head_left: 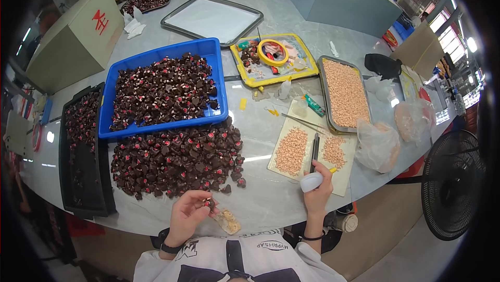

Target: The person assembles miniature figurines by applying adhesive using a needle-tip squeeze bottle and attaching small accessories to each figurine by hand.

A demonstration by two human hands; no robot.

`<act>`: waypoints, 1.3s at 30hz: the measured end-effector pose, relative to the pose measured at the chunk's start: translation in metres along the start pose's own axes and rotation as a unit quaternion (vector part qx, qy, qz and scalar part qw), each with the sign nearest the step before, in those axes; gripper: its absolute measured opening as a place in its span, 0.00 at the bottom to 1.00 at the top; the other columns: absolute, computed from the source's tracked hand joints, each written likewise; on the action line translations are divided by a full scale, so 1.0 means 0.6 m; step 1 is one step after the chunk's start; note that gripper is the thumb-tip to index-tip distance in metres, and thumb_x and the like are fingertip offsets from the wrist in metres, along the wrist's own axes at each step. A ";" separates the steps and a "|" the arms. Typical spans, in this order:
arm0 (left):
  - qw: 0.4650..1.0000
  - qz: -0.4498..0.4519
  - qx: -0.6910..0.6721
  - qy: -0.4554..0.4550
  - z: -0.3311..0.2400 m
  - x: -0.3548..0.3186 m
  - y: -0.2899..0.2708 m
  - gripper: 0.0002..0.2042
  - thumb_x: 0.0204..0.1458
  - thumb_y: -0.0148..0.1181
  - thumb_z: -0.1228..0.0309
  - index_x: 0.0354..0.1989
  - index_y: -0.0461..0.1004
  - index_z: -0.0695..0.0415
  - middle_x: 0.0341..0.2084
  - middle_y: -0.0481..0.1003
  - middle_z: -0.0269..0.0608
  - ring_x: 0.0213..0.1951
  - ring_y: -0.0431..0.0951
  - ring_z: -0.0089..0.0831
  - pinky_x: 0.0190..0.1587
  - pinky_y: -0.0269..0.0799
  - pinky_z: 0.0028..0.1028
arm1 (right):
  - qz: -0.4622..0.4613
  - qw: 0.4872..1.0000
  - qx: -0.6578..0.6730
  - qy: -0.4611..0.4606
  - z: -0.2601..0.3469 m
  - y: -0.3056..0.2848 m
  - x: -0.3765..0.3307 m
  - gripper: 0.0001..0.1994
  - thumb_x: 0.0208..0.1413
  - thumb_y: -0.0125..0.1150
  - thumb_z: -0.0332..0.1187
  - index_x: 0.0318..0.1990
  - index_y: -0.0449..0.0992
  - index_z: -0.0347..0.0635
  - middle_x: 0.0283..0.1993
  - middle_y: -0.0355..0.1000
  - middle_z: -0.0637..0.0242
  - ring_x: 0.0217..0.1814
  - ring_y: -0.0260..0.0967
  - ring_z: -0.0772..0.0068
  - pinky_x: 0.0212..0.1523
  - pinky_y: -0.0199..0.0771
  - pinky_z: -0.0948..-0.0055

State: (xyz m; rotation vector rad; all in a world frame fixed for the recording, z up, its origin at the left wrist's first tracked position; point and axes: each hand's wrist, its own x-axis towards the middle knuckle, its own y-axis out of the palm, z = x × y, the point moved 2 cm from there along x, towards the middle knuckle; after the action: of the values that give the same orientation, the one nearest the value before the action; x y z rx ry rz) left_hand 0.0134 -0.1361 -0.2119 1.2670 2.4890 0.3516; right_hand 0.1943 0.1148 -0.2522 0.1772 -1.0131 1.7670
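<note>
Far left: a black tray lying lengthwise on the grey round table, partly filled with small dark pieces. Just beside it, a blue tray heaped with dark brown, red-dotted pieces, its near edge resting against a loose pile of dark pieces spread straight on the tabletop. Behind these, a beige box and a shallow metal tray with a white lining.

Low in the middle: left hand, black band at the wrist, fingers curled and pinched on one small dark piece held just above the table edge, close to the near rim of the pile. Right next to that hand, a small clear bag of pale bits lying on the table.

Further back at centre: a yellow tray holding a yellow tape roll and odds and ends.

Right of centre: a cream card bearing two small heaps of pinkish-orange grains, a dark slim tool lying between them. Right hand over the near edge of the card, fingers wrapped round a small white bottle with a yellow tip. Behind the card, a metal tray of pinkish grains; beside it, clear plastic bags of the same grains. Far right, off the table: a black floor fan.
</note>
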 end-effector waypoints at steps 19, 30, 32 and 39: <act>0.997 -0.032 -0.064 0.003 0.008 0.015 -0.008 0.15 0.47 0.51 0.81 0.45 0.63 0.66 0.38 0.70 0.50 0.36 0.75 0.32 0.41 0.71 0.28 | -0.045 0.998 -0.038 0.024 -0.012 -0.003 -0.009 0.17 0.42 0.61 0.21 0.38 0.60 0.40 0.45 0.68 0.52 0.45 0.66 0.59 0.44 0.65 0.68; 0.963 -0.210 -0.055 0.159 0.007 0.003 -0.033 0.15 0.49 0.54 0.69 0.42 0.63 0.66 0.35 0.70 0.48 0.31 0.75 0.33 0.32 0.70 0.25 | -0.052 0.996 -0.006 0.070 -0.006 0.005 -0.009 0.17 0.44 0.53 0.18 0.43 0.61 0.40 0.49 0.66 0.61 0.39 0.61 0.75 0.43 0.63 0.78; 0.958 -0.224 -0.052 0.172 0.005 0.009 -0.031 0.16 0.49 0.54 0.66 0.41 0.63 0.65 0.35 0.70 0.48 0.30 0.74 0.32 0.31 0.70 0.25 | -0.047 0.997 -0.018 0.066 -0.004 0.002 -0.009 0.18 0.43 0.53 0.18 0.44 0.61 0.40 0.49 0.66 0.61 0.40 0.61 0.74 0.43 0.62 0.77; 0.968 -0.204 -0.033 0.144 -0.012 0.022 -0.019 0.15 0.50 0.50 0.71 0.45 0.61 0.64 0.34 0.70 0.48 0.29 0.72 0.29 0.29 0.69 0.25 | -0.037 0.998 -0.037 0.019 -0.003 -0.006 -0.011 0.17 0.42 0.53 0.21 0.43 0.63 0.41 0.48 0.68 0.53 0.44 0.62 0.61 0.45 0.61 0.69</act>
State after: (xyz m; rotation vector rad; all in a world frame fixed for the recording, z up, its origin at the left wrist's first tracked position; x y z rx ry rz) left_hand -0.0053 -0.1323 -0.2120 0.6885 2.8687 0.5386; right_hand 0.2010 0.1116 -0.2549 0.1335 -1.0301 1.6572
